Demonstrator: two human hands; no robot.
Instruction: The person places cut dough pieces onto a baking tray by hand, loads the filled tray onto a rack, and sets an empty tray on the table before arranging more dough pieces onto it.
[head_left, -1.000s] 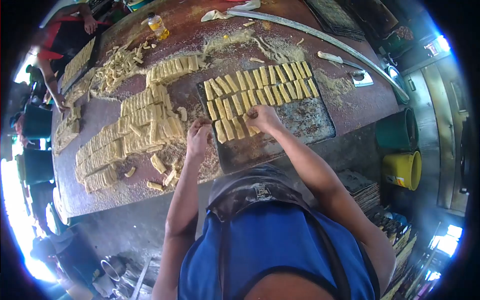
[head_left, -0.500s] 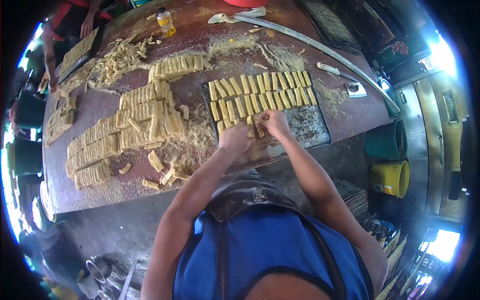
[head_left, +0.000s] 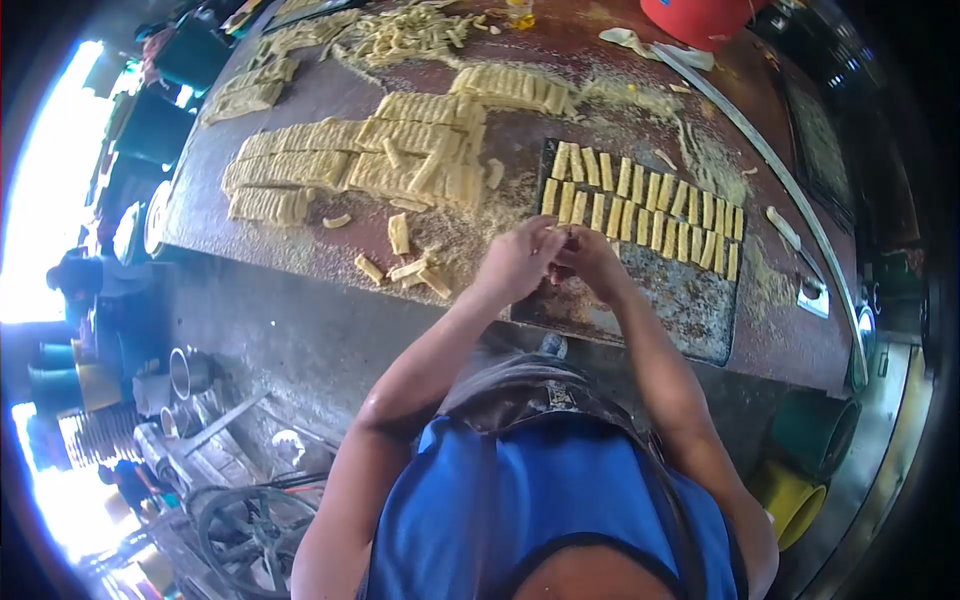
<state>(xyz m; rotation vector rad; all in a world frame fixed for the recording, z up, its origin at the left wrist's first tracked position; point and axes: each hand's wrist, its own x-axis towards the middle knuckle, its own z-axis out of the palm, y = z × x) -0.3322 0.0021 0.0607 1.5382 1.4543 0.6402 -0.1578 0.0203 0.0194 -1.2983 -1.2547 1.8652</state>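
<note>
My left hand [head_left: 522, 260] and my right hand [head_left: 590, 262] are close together over the left part of a dark baking tray [head_left: 690, 310]. The fingers of both are bent and closed; what they hold, if anything, is hidden. Rows of pale dough sticks [head_left: 655, 235] lie on the upper part of the tray, just beyond my hands. My hands cover the tray's left part near its front edge. To the left of the tray, many cut dough sticks [head_left: 400, 150] are stacked in long rows on the reddish table.
Loose dough pieces [head_left: 408, 270] lie near the table's front edge. A long metal strip [head_left: 770, 160] curves along the right, beside a knife [head_left: 784, 228] and a white scraper [head_left: 813, 300]. A red bucket [head_left: 700, 20] stands at the back.
The view has swung, so tray and stacks appear farther right or higher. My hands, apart a second ago, have come together, and the right one no longer shows a dough stick at its fingertips.
</note>
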